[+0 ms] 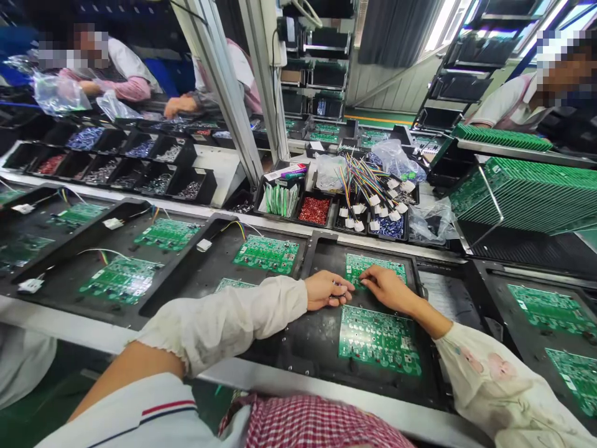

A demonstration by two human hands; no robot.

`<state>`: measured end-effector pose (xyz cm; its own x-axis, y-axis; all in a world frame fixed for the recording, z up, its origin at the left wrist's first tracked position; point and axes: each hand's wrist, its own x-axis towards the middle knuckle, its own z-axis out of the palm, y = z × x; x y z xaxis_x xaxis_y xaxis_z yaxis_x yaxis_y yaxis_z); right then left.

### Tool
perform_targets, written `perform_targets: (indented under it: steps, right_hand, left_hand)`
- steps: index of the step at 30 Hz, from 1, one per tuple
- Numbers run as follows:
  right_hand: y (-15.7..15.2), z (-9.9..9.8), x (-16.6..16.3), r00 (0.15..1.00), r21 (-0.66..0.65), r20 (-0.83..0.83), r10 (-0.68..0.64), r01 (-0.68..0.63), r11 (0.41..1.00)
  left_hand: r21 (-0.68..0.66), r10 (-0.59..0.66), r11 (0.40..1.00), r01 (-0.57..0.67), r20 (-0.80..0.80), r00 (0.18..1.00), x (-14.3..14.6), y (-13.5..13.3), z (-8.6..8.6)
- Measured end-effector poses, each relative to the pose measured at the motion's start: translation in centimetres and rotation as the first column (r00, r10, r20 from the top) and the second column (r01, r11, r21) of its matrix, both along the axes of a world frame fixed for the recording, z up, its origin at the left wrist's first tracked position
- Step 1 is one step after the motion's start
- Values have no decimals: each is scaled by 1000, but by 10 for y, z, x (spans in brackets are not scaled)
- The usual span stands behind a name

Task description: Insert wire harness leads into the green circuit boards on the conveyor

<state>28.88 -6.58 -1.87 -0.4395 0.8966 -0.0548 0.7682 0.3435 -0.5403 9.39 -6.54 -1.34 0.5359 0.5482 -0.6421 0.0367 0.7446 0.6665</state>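
Both holds unclear, left hand (326,290) half-curls, right hand (388,289) pinches near a board's (368,260) edge by bare tray (310,341).

- The scene is mostly bright; strong daylight enters by the window (445,28) at upper right, which is washed out to white.
- The upper left corner is dim, and also the area below the bench edge (79,333) at lower left.
- Pale glare lies on the metal surface (450,308) right of centre.
- The left hand (329,290) and right hand (385,287) near centre are fairly clear.
- The sleeve (508,373) at lower right looks stretched.
- The circuit board (25,252) at the left edge is smeared.
- Pixel blocks cover small upper areas.
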Motion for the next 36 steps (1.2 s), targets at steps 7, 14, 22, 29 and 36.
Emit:
perform_targets:
  steps: [7, 14, 22, 29, 36]
  right_hand:
    - [-1, -9, -1, 998, 67, 38, 42, -45, 997]
    - [-2, -10, -2, 997, 79, 66, 37, -43, 996]
    - [-2, -9, -2, 996, 85, 77, 48, -55, 995]
    - [-2, -9, -3, 996, 75, 78, 49, -55, 996]
    - [-3, -6, -1, 993, 76, 63, 100, -105, 992]
  left_hand:
    - [-67, 68, 996, -65, 51, 996, 4, 0, 1]
    - [61, 27, 998, -31, 65, 997, 4, 2, -4]
    - [54, -14, 998, 11, 62, 998, 6, 3, -4]
    - [46, -17, 999, 13, 76, 997, 8, 2, -5]
    - [0, 19, 1000, -19, 68, 997, 9, 2, -3]
